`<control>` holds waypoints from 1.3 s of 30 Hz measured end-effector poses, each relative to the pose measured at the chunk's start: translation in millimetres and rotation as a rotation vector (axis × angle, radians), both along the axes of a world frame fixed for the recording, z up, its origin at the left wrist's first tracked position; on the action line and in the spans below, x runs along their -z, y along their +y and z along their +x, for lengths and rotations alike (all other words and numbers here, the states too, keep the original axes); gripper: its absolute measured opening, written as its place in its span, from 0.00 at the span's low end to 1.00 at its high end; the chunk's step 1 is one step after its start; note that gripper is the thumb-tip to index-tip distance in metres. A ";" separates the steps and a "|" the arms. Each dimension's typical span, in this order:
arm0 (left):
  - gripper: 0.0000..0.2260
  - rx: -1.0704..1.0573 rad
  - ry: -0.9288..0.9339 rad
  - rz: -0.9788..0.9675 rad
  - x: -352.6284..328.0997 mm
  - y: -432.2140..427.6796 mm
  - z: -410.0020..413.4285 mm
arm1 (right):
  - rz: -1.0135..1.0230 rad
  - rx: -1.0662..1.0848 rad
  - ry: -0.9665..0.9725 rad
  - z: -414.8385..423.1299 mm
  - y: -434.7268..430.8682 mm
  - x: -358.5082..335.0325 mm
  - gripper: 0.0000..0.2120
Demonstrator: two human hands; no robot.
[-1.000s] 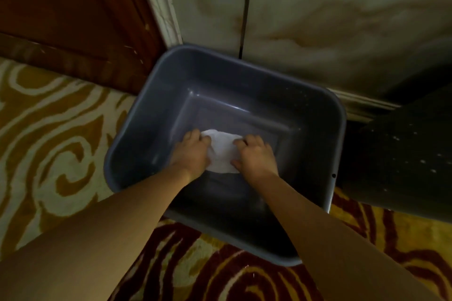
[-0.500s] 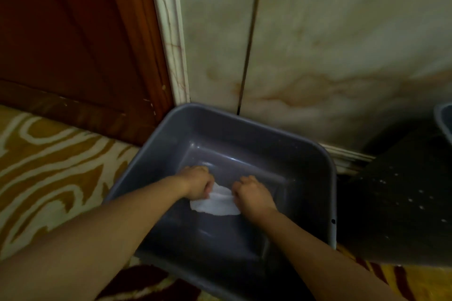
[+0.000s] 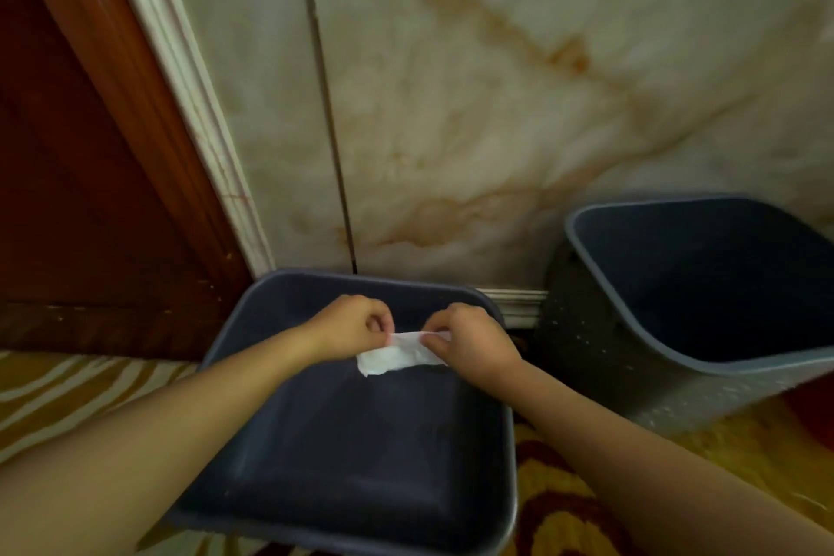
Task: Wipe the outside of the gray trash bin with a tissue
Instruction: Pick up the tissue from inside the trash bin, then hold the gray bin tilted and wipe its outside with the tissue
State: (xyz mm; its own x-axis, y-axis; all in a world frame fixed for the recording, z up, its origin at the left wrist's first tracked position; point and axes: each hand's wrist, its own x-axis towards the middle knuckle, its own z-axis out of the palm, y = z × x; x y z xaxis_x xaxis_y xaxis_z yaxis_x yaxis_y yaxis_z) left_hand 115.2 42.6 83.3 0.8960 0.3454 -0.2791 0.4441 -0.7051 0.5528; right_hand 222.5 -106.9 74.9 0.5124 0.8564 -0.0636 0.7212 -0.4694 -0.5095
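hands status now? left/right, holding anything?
Left hand: closed, pinching the left end of the white tissue above the open gray trash bin.
Right hand: closed, pinching the tissue's right end.

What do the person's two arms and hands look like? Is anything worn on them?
Both forearms are bare up to the picture's edge: no sleeves show. The left hand and the right hand wear no gloves, and no watch, bracelet or ring is visible. Whether the nails are painted is too blurred to tell.

No legible text, label, brand or number anywhere (bins, wall and carpet all unmarked)
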 end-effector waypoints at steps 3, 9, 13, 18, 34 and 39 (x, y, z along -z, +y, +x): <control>0.01 0.063 -0.037 -0.054 -17.9 -21.5 9.1 | 0.114 0.096 0.004 -4.6 -31.0 -17.7 0.09; 0.04 0.285 -0.047 -0.057 -58.8 -75.1 28.2 | 0.315 0.226 0.315 -15.9 -106.3 -43.8 0.04; 0.01 0.390 -0.041 -0.038 -85.8 -115.1 44.0 | 0.363 0.310 0.570 -18.2 -159.5 -56.5 0.06; 0.05 0.454 -0.046 -0.046 -120.1 -169.9 82.5 | 0.391 0.509 0.647 -10.1 -226.2 -63.1 0.06; 0.15 0.545 0.162 0.163 -109.3 -329.0 232.9 | 0.725 1.058 0.954 22.0 -338.0 -32.4 0.10; 0.17 0.482 0.043 0.241 -105.7 -330.2 226.1 | 0.825 1.126 0.653 22.7 -320.6 -36.2 0.17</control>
